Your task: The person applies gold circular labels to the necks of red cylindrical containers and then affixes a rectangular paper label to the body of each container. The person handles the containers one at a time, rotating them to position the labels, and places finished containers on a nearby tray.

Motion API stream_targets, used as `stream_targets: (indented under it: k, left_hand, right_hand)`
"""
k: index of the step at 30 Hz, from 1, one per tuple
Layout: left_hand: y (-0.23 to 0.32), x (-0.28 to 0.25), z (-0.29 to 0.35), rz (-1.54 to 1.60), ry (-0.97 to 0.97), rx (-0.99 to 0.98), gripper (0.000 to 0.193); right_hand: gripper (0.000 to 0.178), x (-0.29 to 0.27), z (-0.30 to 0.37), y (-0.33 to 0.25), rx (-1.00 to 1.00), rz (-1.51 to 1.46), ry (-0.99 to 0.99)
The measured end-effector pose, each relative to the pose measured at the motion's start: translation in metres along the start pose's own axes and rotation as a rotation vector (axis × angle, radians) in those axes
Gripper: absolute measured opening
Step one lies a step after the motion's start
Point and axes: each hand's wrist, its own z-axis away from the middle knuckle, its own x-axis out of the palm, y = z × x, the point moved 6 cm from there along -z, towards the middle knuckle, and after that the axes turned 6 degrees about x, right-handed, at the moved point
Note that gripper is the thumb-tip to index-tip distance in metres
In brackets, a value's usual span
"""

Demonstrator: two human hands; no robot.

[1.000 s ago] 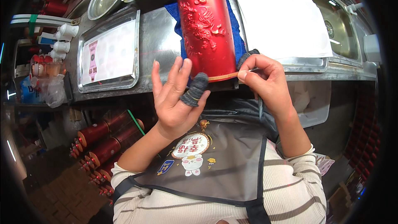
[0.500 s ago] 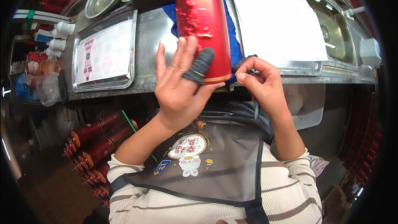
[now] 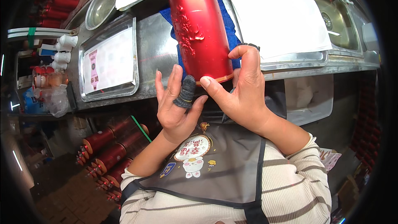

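A glossy red bottle [image 3: 203, 29] with a raised design and water drops lies on a blue cloth [image 3: 228, 16], its base toward me. My right hand [image 3: 246, 83] grips the base end: the thumb presses near the gold-coloured rim [image 3: 222, 78], and the bent index finger touches the right side. Its other fingers are mostly hidden, with a dark finger covering just showing. Just left of the base, my left hand [image 3: 174, 103] is open with fingers spread, holding nothing. One of its fingers wears a dark grey knitted cover [image 3: 185, 92] with a yellow band, close to the rim.
Left on the metal counter is a steel tray [image 3: 110, 95] with printed paper; a metal bowl [image 3: 101, 6] sits behind it. White sheets [image 3: 277, 16] cover a tray at right, beside a sink [image 3: 346, 33]. More red bottles [image 3: 110, 151] lie below the counter at left.
My left hand has come off the bottle's side and moved down toward me. My right hand has gone from a pinch beside the corner to a wider grip on the base.
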Motion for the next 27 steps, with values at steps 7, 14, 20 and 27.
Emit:
stream_targets:
  k: [7, 14, 20, 27]
  left_hand:
    - [0.012, -0.001, -0.015, -0.118, -0.012, 0.161, 0.044]
    - [0.02, -0.002, -0.022, -0.208, -0.058, 0.185, 0.041]
    - [0.025, -0.004, -0.027, -0.273, -0.111, 0.176, 0.039]
    - [0.028, -0.007, -0.029, -0.297, -0.153, 0.17, 0.04]
  right_hand:
    - [0.057, -0.003, -0.001, 0.0, 0.033, -0.077, -0.029]
    - [0.051, -0.006, 0.0, 0.004, 0.015, -0.167, -0.086]
    - [0.04, -0.008, 0.0, 0.011, 0.034, -0.3, -0.141]
    - [0.032, -0.005, -0.002, 0.026, 0.057, -0.449, -0.16]
